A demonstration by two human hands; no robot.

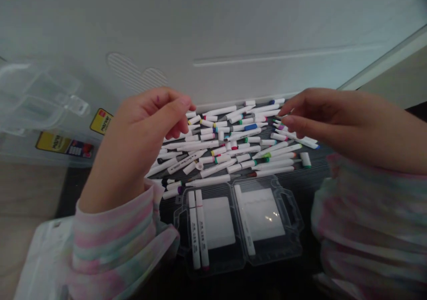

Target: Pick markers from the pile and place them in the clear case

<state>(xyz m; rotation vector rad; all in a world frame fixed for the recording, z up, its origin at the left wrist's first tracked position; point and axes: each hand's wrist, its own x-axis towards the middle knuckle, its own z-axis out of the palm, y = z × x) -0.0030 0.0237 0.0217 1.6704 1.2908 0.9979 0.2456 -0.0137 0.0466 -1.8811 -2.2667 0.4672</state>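
My left hand (147,129) is over the left side of a pile of white markers (213,144), its fingers curled in and the thumb laid against them. Whatever it holds, if anything, is hidden. Above the right side of the pile, my right hand (328,120) has thumb and fingertips pinched close together near some marker ends; what lies in the pinch cannot be made out. Many markers lie uncapped among loose caps with coloured ends. Below the pile, a clear plastic case (242,246) lies open, with two markers (198,229) on its left side and one marker (244,220) on its right.
A clear plastic container (36,95) stands at the far left, beside yellow labels (55,143). A pale panel (253,33) rises behind the markers. One loose white cap (305,160) lies at the pile's right edge. A white object (43,260) is at lower left.
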